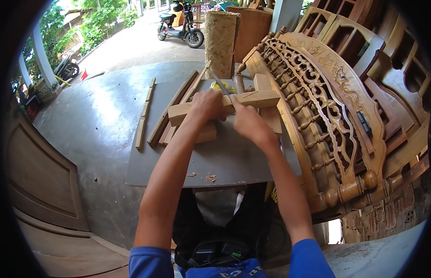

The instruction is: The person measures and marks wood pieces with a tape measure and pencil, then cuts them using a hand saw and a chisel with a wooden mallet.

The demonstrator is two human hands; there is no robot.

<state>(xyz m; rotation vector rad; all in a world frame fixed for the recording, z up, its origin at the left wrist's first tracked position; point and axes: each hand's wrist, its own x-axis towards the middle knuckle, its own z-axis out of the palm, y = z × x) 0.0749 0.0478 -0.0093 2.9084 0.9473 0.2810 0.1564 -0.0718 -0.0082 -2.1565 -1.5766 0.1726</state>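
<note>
A thick wooden beam point(262, 98) lies crosswise on other timber on a low grey table point(211, 162). My left hand point(207, 106) is closed over the beam left of its middle, fingertips partly hidden. My right hand point(250, 123) wraps round the near end of a long, thin metal tool point(220, 83), whose kind I cannot make out for sure. The tool slants up and away across the beam. Beneath the beam, close to my left hand, sits a shorter wood block point(206, 133). Wood shavings point(210, 178) lie near the table's front edge.
Long wooden strips point(171, 109) and a thin strip point(145, 116) lie on the left. A carved wooden headboard point(336, 78) leans along the right side. Behind the table stand a rolled woven mat point(220, 44) and a scooter point(180, 28). Wooden panels point(41, 173) fill the lower left.
</note>
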